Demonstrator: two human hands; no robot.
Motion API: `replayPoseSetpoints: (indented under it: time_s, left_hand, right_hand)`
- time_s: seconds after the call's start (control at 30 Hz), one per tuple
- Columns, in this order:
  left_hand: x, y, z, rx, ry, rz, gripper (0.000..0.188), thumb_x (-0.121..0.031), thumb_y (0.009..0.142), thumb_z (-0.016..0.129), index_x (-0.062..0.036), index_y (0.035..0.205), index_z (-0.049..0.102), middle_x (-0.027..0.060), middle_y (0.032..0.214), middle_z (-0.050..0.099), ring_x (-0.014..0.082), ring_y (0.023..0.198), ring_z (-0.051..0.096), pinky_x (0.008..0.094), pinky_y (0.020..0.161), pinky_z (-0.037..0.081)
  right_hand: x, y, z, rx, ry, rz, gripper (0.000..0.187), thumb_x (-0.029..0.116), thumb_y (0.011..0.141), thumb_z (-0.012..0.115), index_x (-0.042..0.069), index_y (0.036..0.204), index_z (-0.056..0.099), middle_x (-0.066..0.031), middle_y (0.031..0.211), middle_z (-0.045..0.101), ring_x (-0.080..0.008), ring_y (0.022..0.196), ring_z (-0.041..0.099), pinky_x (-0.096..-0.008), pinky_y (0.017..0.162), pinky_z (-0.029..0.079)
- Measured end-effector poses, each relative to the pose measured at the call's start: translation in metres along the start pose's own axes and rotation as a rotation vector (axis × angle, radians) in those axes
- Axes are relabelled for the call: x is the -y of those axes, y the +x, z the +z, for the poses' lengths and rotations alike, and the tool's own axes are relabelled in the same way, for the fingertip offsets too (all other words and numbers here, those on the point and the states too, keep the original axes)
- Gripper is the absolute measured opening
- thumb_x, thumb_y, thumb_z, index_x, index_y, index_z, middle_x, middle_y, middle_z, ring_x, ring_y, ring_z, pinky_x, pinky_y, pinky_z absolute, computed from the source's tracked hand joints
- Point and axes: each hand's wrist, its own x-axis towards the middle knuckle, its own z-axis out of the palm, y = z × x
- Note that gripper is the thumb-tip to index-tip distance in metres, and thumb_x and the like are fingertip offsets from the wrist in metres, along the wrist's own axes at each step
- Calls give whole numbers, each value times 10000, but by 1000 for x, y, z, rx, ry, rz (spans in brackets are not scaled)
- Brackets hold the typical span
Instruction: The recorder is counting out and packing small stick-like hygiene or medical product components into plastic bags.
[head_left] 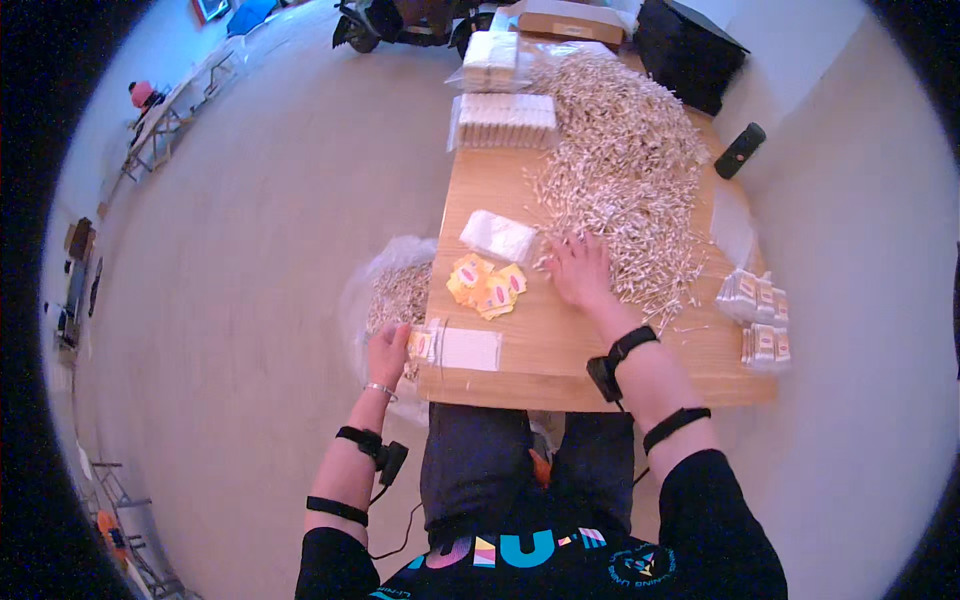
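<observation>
My left hand (388, 356) is at the table's front left corner, its fingers closed on a small yellow-and-white card (420, 346). Beside that card lies a flat white rectangular sheet or stack of bags (470, 349). My right hand (582, 272) rests with spread fingers at the near left edge of a big heap of cotton swabs (630, 170); its fingertips touch the swabs. Between the hands is a loose pile of yellow printed cards (487, 287). Just behind them sits a white plastic-wrapped packet (499, 235).
Stacked white packs (506, 121) stand at the table's far left. Small filled bags (757, 295) lie at the right edge. A clear sack of swabs (400, 290) stands on the floor to the left. A black speaker-like cylinder (740, 150) and a black box (690, 52) are by the wall.
</observation>
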Motion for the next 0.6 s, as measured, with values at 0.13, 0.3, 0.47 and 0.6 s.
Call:
replayPoseSetpoints:
  time_s: [0.13,0.3,0.47,0.6]
  left_hand:
    - [-2,-17,29,-659,356,350,479,-277,817,580,4,1187,462,222,1167,502,324,1110,463,390,942,345]
    - [-38,-33,65,-733,688,706,533,-232,788,594,6,1229,412,244,1287,377,390,1250,274,473,1041,176]
    - [-90,-45,144,321,959,566,454,-123,736,601,-23,1162,479,213,1266,429,374,1189,384,419,1016,299]
    - [-93,-64,208,54,441,1169,526,-101,759,594,-78,1266,457,160,1322,423,376,1253,353,446,1043,300]
  right_hand:
    - [-19,-44,12,-40,2,-73,528,378,885,439,136,1343,340,-89,1434,261,-284,1348,183,-540,1079,87]
    - [-27,-106,22,-105,94,-108,533,367,877,452,96,1327,359,-97,1430,269,-276,1356,165,-545,1075,109]
    - [-29,-141,23,-28,212,-232,542,366,861,462,42,1289,386,-113,1416,294,-306,1340,203,-515,1087,113]
    - [-56,-147,26,-261,435,-291,490,177,758,624,52,1191,432,-162,1327,384,-362,1275,304,-478,1050,239]
